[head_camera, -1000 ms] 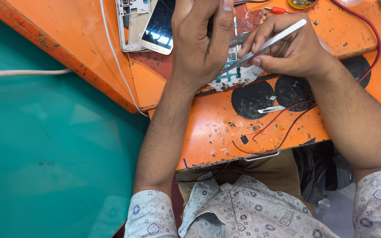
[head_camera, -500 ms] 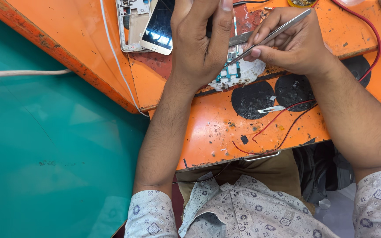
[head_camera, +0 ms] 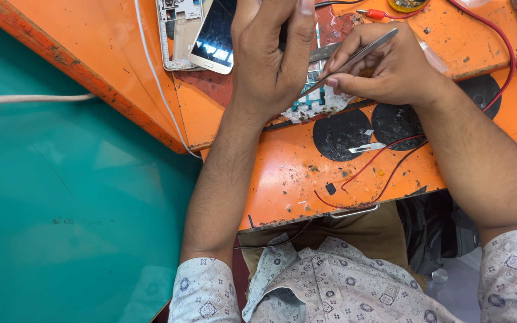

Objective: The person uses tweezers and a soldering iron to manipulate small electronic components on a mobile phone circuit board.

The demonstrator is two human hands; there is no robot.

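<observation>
Orange paint, scuffed and burnt in patches, covers the workbench (head_camera: pixel 282 179), and two round black pads (head_camera: pixel 342 134) sit on its lower shelf with a small metal blade (head_camera: pixel 366 147) lying between them. Red and black wires (head_camera: pixel 390 161) trail across that shelf and up toward the far right corner. Off to the left the floor or wall surface shows a flat teal (head_camera: pixel 61 209), crossed by a pale cable (head_camera: pixel 25 99).

On the upper level, near the far edge, a white phone (head_camera: pixel 215 37) lies screen up, overlapping an opened phone frame (head_camera: pixel 175 33). Just right of these, the person's left hand (head_camera: pixel 270 60) is curled over a small green circuit board (head_camera: pixel 312 98), pinning it to the bench with the fingers folded on top. The right hand (head_camera: pixel 390 69) is closed round a pair of slim metal tweezers (head_camera: pixel 354 57), pinched between thumb and forefinger, tips pointing down toward the board beside the left palm. Whether the tips touch the board I cannot tell.

Patterned grey shirt sleeves (head_camera: pixel 204 293) show at the near edge.
</observation>
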